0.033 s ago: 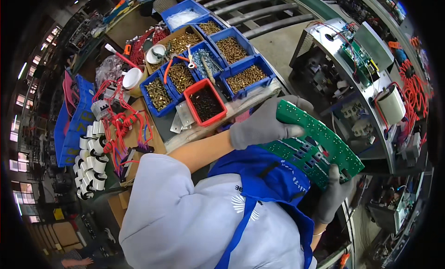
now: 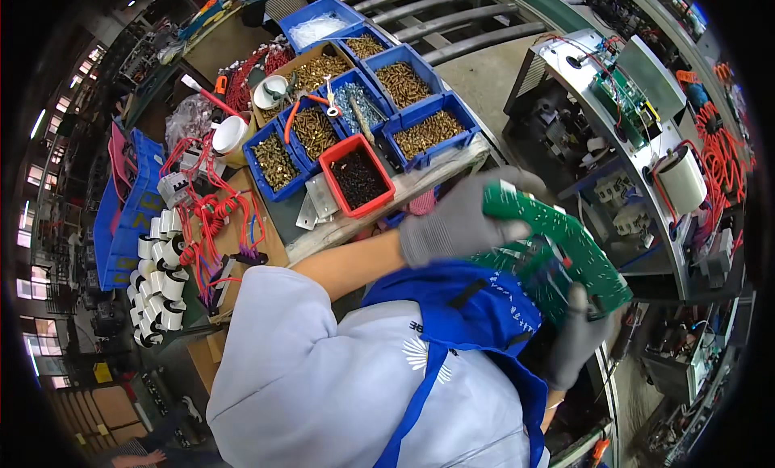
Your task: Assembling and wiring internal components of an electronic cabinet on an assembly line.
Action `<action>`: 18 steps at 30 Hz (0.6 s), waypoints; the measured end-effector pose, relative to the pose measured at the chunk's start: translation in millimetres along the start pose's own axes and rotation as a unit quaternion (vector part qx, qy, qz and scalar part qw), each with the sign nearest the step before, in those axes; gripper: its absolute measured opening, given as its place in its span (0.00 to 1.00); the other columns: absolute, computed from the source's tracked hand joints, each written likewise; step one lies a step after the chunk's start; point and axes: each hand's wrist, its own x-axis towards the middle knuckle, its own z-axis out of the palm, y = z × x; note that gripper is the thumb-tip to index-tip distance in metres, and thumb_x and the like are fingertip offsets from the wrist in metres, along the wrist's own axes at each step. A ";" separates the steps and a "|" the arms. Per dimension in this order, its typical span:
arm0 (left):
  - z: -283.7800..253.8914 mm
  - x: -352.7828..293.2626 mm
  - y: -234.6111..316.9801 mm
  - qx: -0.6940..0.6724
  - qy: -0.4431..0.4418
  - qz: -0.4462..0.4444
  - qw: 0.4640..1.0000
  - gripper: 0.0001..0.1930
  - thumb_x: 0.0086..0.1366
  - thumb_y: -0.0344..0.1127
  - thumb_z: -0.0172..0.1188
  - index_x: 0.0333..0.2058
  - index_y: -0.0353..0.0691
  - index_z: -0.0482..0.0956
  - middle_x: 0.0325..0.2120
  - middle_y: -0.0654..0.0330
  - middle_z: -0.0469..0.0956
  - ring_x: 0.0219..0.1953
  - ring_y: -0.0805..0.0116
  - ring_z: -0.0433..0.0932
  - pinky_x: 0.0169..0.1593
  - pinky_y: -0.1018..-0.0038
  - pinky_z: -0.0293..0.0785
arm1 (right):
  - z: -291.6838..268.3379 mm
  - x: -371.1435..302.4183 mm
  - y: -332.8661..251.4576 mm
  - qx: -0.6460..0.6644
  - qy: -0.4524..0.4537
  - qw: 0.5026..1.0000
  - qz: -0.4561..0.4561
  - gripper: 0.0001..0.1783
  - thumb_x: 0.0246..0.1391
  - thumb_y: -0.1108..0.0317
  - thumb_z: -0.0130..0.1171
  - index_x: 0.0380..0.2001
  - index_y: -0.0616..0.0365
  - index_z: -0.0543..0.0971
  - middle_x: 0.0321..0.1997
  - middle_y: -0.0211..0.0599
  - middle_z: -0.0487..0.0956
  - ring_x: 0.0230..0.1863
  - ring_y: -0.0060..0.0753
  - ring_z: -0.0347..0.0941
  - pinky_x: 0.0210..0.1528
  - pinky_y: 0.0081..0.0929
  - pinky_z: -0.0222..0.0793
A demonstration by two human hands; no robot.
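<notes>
A green circuit board [image 2: 601,276] is held tilted between both hands in front of my blue apron [image 2: 452,298], streaked by motion blur. My left hand [image 2: 460,226], in a grey glove, grips its upper left end with the thumb over the face. At the lower right edge my right hand [image 2: 580,339], also gloved in grey, clasps the board with the thumb on its face and the other fingers hidden behind. Small dark parts and solder points show on the board's face, too smeared to tell apart.
Blue bins [image 2: 428,133] of brass-coloured fasteners and a red bin [image 2: 357,177] of dark screws stand on the bench at the upper left. Red wire bundles [image 2: 214,214] and white cylinders [image 2: 161,278] lie farther left. An open metal cabinet [image 2: 589,89] with electronics stands at right.
The board has tilted slightly in my hands and is now blurred. My right hand has shifted a little; both hands keep their hold.
</notes>
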 end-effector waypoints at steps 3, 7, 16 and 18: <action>15.1 -14.0 13.1 0.180 0.094 0.134 0.970 0.24 0.55 0.25 0.65 0.53 0.39 0.76 0.43 0.61 0.79 0.47 0.71 0.78 0.52 0.73 0.74 | 10.1 -13.7 4.4 -0.084 0.045 0.993 -0.071 0.19 0.58 0.72 0.61 0.52 0.65 0.77 0.46 0.40 0.81 0.45 0.30 0.78 0.50 0.27 0.72; -37.8 4.1 29.7 -0.255 -0.175 -0.165 0.936 0.32 0.50 0.34 0.67 0.56 0.32 0.73 0.46 0.53 0.81 0.48 0.66 0.80 0.55 0.71 0.75 | -43.9 -15.6 21.0 0.273 -0.137 0.945 0.117 0.34 0.55 0.55 0.66 0.59 0.62 0.69 0.44 0.38 0.80 0.39 0.33 0.78 0.42 0.31 0.76; -137.1 64.1 14.8 0.080 0.092 0.045 0.991 0.24 0.60 0.41 0.56 0.53 0.36 0.75 0.46 0.52 0.79 0.46 0.60 0.80 0.52 0.67 0.77 | -96.5 -30.4 79.5 0.518 0.064 0.850 0.075 0.42 0.56 0.53 0.63 0.66 0.64 0.60 0.57 0.49 0.72 0.54 0.44 0.72 0.48 0.44 0.78; -166.5 74.9 -27.0 0.471 0.049 0.252 0.844 0.26 0.58 0.46 0.57 0.54 0.40 0.75 0.42 0.50 0.77 0.45 0.56 0.78 0.50 0.65 0.74 | -86.9 -36.9 78.1 0.504 0.082 0.854 0.096 0.39 0.57 0.53 0.58 0.65 0.65 0.63 0.60 0.52 0.71 0.57 0.49 0.72 0.55 0.51 0.75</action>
